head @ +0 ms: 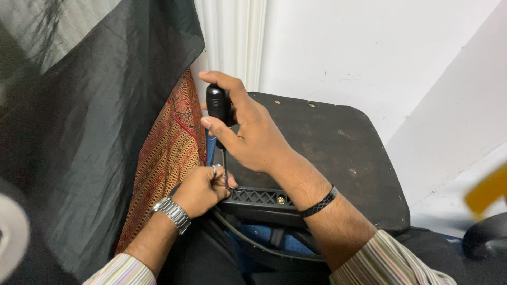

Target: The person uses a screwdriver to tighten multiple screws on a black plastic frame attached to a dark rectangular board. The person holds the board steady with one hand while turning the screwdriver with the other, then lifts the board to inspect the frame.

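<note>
My right hand (252, 132) grips the black handle of a screwdriver (217, 105), held upright with its thin shaft pointing down. The tip meets a black ribbed plastic bracket (260, 198) at the near edge of a dark flat chair-seat panel (338, 153). My left hand (203, 189), with a ring and a metal watch, pinches the lower end of the shaft where it meets the bracket. A brass-coloured screw (281, 200) shows in the bracket to the right of the tip.
Dark sheer fabric (95, 121) and a red patterned cloth (169, 158) hang at left. White wall (369, 47) stands behind the panel. A black cable (248, 237) curves under the bracket. A blurred yellow object (488, 192) and a black wheel-like shape (486, 237) sit at right.
</note>
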